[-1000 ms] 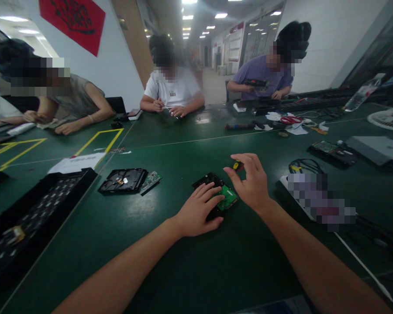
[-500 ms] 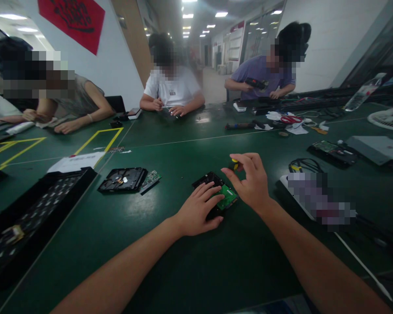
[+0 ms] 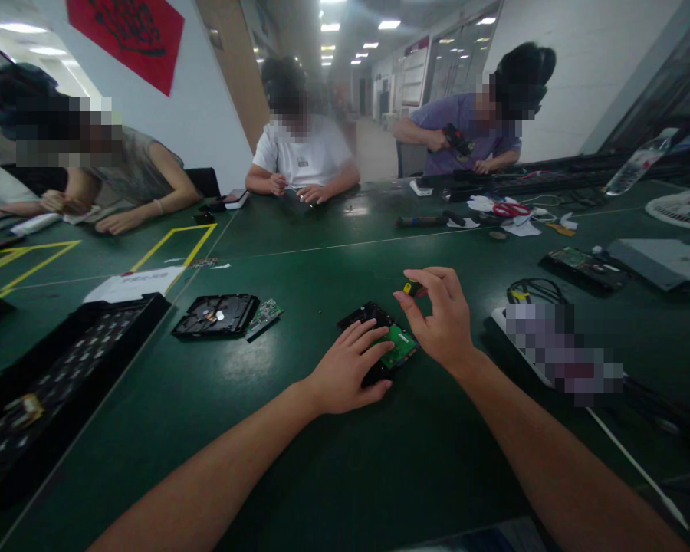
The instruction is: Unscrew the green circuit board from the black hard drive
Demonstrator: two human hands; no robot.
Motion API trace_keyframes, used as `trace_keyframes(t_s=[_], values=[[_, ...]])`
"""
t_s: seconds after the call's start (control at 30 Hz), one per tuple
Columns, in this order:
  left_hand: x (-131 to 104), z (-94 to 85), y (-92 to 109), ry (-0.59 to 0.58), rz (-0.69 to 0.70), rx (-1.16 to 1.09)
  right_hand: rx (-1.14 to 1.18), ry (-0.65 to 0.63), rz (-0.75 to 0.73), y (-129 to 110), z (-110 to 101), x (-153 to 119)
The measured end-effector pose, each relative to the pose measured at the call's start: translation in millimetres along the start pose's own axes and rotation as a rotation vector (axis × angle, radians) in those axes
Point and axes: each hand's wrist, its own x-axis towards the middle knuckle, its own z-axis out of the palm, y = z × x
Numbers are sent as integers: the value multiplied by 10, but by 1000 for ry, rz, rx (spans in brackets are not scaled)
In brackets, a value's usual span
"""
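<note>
My left hand [image 3: 350, 372] lies spread over a hard drive [image 3: 368, 313] on the green table, fingers stretched across its top. The drive's green circuit board [image 3: 401, 349] shows beyond my fingertips; the rest is partly hidden under my palm. Just above the drive's right side, my right hand [image 3: 440, 318] pinches a small screwdriver [image 3: 410, 287] with a yellow and black handle between thumb and forefinger. Its shaft is too thin to make out clearly, so I cannot tell whether it touches a screw.
To the left lie another hard drive [image 3: 215, 316], a loose circuit board [image 3: 265, 316] and a long black tray [image 3: 86, 376]. On the right are a blurred-out white-edged item [image 3: 543, 364], coiled cable [image 3: 534, 291], a further drive [image 3: 580, 268] and a grey box [image 3: 661, 261]. Three people sit opposite.
The screwdriver's handle has turned and dipped slightly in my right fingers. My left hand and the drive have stayed put. Opposite, the person in purple has raised a black power tool.
</note>
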Motion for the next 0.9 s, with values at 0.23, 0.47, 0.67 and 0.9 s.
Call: trace_keyframes(t_s=[0.23, 0.47, 0.67, 0.9], values=[[0, -24, 6, -25, -7, 9, 35, -42, -1, 3, 14, -9], [5, -42, 31, -24, -10, 14, 0, 7, -12, 5, 1, 2], [3, -41, 35, -44, -17, 46, 51, -15, -18, 32, 24, -7], [8, -32, 32, -45, -16, 54, 6, 18, -37, 21, 14, 3]])
